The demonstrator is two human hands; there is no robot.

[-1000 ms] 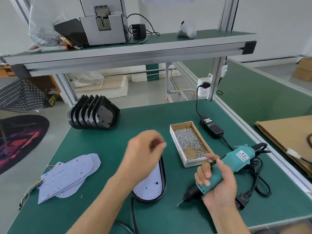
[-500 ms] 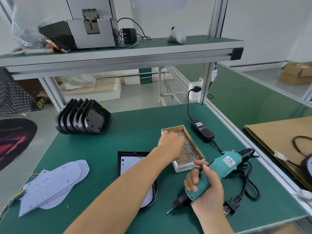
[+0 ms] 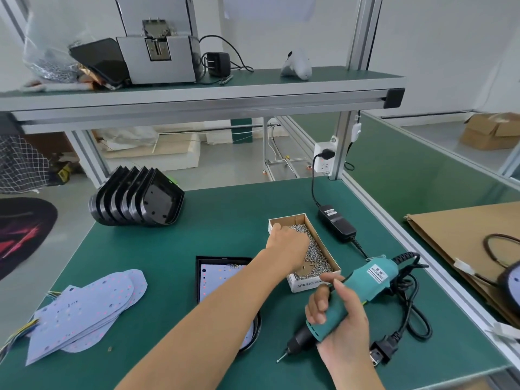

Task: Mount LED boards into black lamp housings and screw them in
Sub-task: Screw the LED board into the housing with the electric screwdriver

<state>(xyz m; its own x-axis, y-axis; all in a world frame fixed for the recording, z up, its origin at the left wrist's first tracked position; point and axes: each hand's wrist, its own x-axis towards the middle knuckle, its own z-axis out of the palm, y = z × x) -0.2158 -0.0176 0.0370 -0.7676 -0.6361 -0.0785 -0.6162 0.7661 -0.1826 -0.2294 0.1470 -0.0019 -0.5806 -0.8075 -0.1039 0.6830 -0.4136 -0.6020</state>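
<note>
One green bench top [image 3: 225, 237] under an aluminium-framed shelf [image 3: 197, 99], in a white-walled room with a grey floor.
A stack of black housings [image 3: 135, 201] stands at the back left; loose LED boards [image 3: 84, 313] lie front left; one board sits in a housing [image 3: 222, 277] beneath the left forearm. The left hand [image 3: 287, 249] reaches into the screw box [image 3: 304, 249], fingers hidden, grip unclear. The right hand [image 3: 340, 325] wraps around the teal screwdriver [image 3: 351, 299].

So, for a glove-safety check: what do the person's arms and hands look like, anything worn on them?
Nothing worn shows. The left hand and right hand are bare, with no gloves, rings or watch visible. Both forearms are bare as far as the frame edge, with no sleeve or wrist strap in view.
</note>
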